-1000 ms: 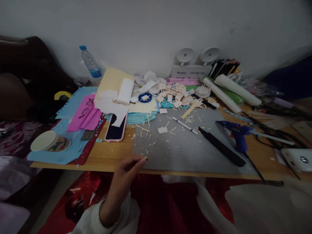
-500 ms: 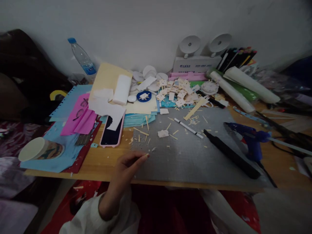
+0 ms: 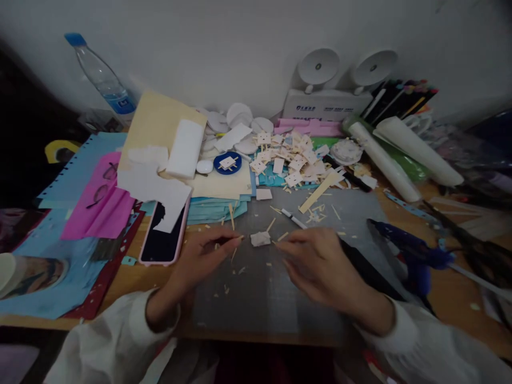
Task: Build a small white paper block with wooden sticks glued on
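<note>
My left hand (image 3: 210,249) hovers over the left part of the grey mat (image 3: 260,298), thumb and forefinger pinched. A tiny pale bit shows at its fingertips, too small to name. To the right, my right hand (image 3: 320,261) is also pinched; what it holds, if anything, I cannot make out. Between the two sets of fingertips lies a small crumpled whitish piece (image 3: 261,238), apart from the left fingers and close to the right ones. Thin pale strips (image 3: 271,224) lie around it, and a white pen-like stick (image 3: 294,218) is partly hidden behind my right hand.
A blue glue gun (image 3: 412,240) and a black bar-like object (image 3: 370,266) lie right. Behind is a pile of small cream cards with strips (image 3: 296,160). To the left are a phone (image 3: 160,242), a paper cup (image 3: 36,272) and a water bottle (image 3: 100,74).
My right hand has come into view over the mat. My left hand has moved slightly up, near the crumpled piece. The camera view has shifted closer.
</note>
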Demonstrator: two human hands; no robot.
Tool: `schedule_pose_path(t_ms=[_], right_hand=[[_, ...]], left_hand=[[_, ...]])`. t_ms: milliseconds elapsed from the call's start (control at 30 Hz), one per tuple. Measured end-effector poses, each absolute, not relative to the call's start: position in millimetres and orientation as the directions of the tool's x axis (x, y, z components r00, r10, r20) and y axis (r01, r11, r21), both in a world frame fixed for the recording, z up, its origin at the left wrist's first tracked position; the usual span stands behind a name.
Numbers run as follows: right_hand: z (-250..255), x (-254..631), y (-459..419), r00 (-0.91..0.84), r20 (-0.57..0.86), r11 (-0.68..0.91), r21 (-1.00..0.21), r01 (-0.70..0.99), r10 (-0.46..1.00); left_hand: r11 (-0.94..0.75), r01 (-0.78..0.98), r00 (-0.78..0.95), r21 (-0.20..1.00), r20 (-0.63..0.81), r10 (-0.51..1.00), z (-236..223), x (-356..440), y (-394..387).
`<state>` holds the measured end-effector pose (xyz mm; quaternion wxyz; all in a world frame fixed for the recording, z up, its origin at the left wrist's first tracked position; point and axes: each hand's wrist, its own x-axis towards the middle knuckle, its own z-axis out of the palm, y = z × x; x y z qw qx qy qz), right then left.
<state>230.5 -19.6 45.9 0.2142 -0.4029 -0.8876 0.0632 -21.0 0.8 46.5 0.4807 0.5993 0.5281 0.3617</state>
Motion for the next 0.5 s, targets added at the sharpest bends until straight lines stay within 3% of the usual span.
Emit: schedule_pose_path(t_ms=[233, 500], right_hand=[[18, 201, 11, -0.583, 0.11, 0.584, -0.32, 0.746, 0.805], [21, 210, -8, -0.558, 0.176, 0.573, -0.434, 0.695, 0.811]], left_hand=[[0.022, 0.291, 0.277, 0.956, -0.106, 0.955, 31, -13, 24], [0.083, 0.157, 0.345, 0.984, -0.134, 0.929, 25, -17, 21]])
